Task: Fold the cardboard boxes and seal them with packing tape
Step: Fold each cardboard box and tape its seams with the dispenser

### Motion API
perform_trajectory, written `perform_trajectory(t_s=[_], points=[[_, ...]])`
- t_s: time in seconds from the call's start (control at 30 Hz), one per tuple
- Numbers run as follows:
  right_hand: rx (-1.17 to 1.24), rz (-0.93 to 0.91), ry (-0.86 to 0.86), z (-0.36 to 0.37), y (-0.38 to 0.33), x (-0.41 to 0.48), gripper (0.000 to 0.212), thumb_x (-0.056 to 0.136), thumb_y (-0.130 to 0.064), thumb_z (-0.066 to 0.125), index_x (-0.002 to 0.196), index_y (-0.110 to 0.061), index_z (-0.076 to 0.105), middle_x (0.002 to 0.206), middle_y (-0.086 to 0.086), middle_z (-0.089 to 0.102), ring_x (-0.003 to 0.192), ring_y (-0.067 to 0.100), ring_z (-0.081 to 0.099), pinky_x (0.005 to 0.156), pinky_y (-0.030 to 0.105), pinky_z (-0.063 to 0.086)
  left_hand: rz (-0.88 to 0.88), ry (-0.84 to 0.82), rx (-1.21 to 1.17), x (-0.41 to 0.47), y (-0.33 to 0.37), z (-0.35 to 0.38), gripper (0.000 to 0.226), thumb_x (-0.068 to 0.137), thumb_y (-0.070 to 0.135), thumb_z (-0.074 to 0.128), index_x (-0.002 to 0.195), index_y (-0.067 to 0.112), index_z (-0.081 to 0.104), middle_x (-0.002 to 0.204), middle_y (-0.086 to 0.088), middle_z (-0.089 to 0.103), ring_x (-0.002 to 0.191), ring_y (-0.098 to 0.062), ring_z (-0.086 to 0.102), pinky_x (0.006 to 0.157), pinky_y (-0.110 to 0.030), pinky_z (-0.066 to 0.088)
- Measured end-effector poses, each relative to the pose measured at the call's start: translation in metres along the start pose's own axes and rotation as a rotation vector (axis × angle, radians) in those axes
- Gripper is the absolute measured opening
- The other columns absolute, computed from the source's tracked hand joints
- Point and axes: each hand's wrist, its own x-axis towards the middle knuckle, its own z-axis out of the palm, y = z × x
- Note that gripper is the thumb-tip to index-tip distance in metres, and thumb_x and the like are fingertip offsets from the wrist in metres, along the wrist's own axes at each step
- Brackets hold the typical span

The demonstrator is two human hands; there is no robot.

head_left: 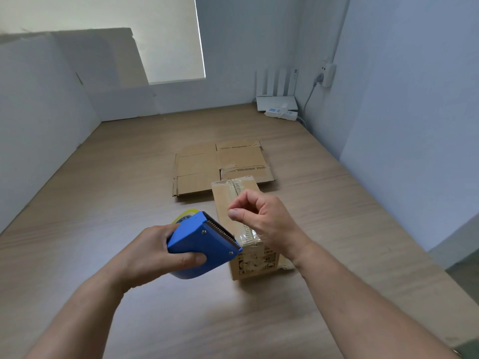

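Head view: near the table's (124, 177) front edge, a left hand (155, 252) grips a blue dispenser (199, 242). The right hand (261, 218), thumb to curled forefinger, hovers over a taped box (223, 203) mid-table; whether it pinches tape cannot be told. Flat cardboard (202, 172) lies just beyond.

Plain room, prob. home/office corner, wood-look desk (129, 177), wifi router (276, 101), power strip (282, 114), window blind (166, 35)

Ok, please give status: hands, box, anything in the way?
Left hand grips tape dispenser. Right hand curled above box, nothing seen in it. Box top taped. Flat cardboard behind, not in the way.
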Motion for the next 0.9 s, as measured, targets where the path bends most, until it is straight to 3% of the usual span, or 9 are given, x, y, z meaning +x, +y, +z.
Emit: perform_trajectory(t_s=[0.13,0.23,0.4,0.5,0.6,0.73,0.83,0.9], points=[[-0.119,-0.046,0.022,0.000,-0.001,-0.001,0.018,0.083,-0.019,0.072,0.074,-0.018,0.056,0.070,-0.003,0.056,0.059,0.001,0.048,0.056,0.019,0.043,-0.004,-0.019,0.000,0.003,0.003,0.000,0.060,0.046,0.065,0.068,0.093,0.028,0.069,0.085,0.012,0.070,0.072,-0.005,0.064,0.057,-0.014,0.045],[-0.094,-0.095,0.144,0.004,0.001,-0.001,0.019,0.086,-0.015,0.068,0.076,-0.006,0.055,0.070,0.008,0.057,0.062,0.015,0.053,0.059,0.029,0.050,-0.011,-0.045,-0.015,0.004,0.006,0.001,0.063,0.046,0.067,0.066,0.094,0.027,0.068,0.083,0.014,0.070,0.071,-0.004,0.063,0.056,-0.013,0.044],[0.104,-0.026,0.278,0.009,0.008,-0.005,0.016,0.090,-0.014,0.063,0.077,-0.016,0.054,0.065,-0.003,0.060,0.059,0.011,0.063,0.060,0.024,0.054,0.006,-0.033,-0.049,0.006,0.009,-0.001,0.061,0.047,0.068,0.066,0.092,0.027,0.068,0.084,0.011,0.071,0.071,-0.005,0.064,0.057,-0.013,0.045],[0.214,0.060,0.254,0.008,0.011,-0.006,0.008,0.090,-0.011,0.063,0.089,-0.014,0.055,0.070,0.000,0.061,0.061,0.013,0.063,0.062,0.026,0.054,0.006,-0.047,-0.051,0.006,0.010,-0.004,0.061,0.046,0.068,0.067,0.090,0.026,0.069,0.083,0.009,0.071,0.069,-0.005,0.064,0.055,-0.012,0.043],[0.368,0.118,0.217,0.001,0.014,-0.006,0.023,0.086,-0.009,0.065,0.104,-0.011,0.052,0.074,0.005,0.059,0.062,0.015,0.063,0.062,0.024,0.053,0.003,-0.078,-0.012,0.006,0.011,-0.008,0.057,0.045,0.068,0.066,0.084,0.026,0.068,0.080,0.009,0.071,0.063,-0.003,0.061,0.052,-0.011,0.041],[0.396,0.218,-0.001,-0.007,0.014,-0.005,0.050,0.079,-0.041,0.061,0.116,-0.008,0.057,0.077,0.001,0.062,0.068,0.012,0.059,0.065,0.024,0.047,-0.011,-0.127,0.040,0.005,0.014,-0.010,0.056,0.045,0.069,0.066,0.082,0.027,0.067,0.079,0.012,0.070,0.062,-0.002,0.061,0.050,-0.009,0.040],[0.312,0.253,-0.095,-0.005,0.012,-0.005,0.056,0.084,-0.048,0.061,0.113,-0.001,0.061,0.075,-0.003,0.059,0.069,0.009,0.055,0.066,0.023,0.044,-0.030,-0.161,0.082,0.005,0.014,-0.009,0.061,0.044,0.071,0.064,0.087,0.027,0.066,0.082,0.016,0.070,0.065,-0.001,0.063,0.051,-0.009,0.042],[0.275,0.227,-0.102,-0.004,0.011,-0.005,0.036,0.083,-0.035,0.066,0.099,-0.003,0.065,0.071,-0.007,0.060,0.067,0.008,0.056,0.066,0.021,0.046,-0.040,-0.172,0.094,0.005,0.014,-0.009,0.063,0.044,0.072,0.064,0.087,0.027,0.065,0.082,0.017,0.070,0.066,-0.001,0.063,0.051,-0.009,0.042]])
